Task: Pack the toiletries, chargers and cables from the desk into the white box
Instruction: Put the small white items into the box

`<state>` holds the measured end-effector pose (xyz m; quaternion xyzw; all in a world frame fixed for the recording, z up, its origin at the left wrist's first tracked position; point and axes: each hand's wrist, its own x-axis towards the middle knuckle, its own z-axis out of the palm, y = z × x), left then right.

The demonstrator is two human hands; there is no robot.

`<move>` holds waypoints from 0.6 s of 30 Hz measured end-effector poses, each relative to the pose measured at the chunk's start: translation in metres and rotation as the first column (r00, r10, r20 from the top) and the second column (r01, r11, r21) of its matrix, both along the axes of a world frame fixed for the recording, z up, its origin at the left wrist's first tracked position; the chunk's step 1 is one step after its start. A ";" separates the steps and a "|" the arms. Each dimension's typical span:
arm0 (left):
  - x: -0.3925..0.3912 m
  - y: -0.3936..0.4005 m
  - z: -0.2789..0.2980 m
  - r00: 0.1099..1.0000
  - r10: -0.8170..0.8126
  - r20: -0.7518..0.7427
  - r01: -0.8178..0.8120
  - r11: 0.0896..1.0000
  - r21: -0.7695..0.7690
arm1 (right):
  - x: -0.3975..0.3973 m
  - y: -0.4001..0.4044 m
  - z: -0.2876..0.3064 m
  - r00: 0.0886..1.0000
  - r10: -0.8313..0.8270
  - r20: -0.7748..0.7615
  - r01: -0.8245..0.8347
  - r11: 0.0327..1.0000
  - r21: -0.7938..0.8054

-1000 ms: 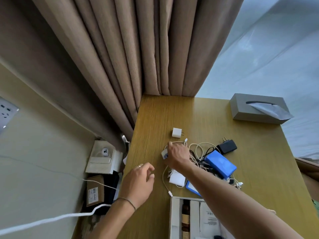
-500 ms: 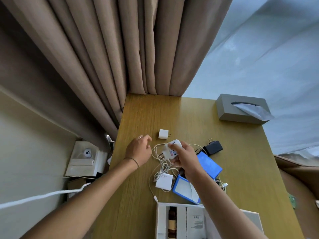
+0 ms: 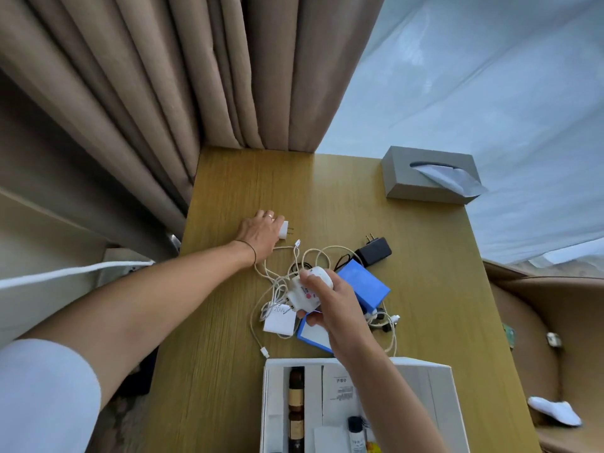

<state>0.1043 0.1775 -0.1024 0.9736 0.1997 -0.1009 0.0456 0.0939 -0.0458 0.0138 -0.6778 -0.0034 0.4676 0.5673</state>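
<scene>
Both arms reach out: left hand (image 3: 260, 232) covers small white plug (image 3: 283, 229).

Soft, even daylight fills the scene, brightest at the pale sheer drape (image 3: 474, 93) on the upper right; the heavy curtain (image 3: 147, 93) folds and the lower left corner lie dimmer; shadows on the wooden table (image 3: 425, 273) are faint and short; no harsh glare; wide-angle distortion bends straight lines near the edges; the near sleeve (image 3: 42, 397) is blurred; the centre is fairly sharp.
</scene>
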 end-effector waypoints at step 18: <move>-0.078 -0.089 0.074 0.704 0.627 0.333 -0.224 0.642 -0.733 | -0.014 -0.042 0.023 0.978 0.205 0.045 -0.209 0.969 0.129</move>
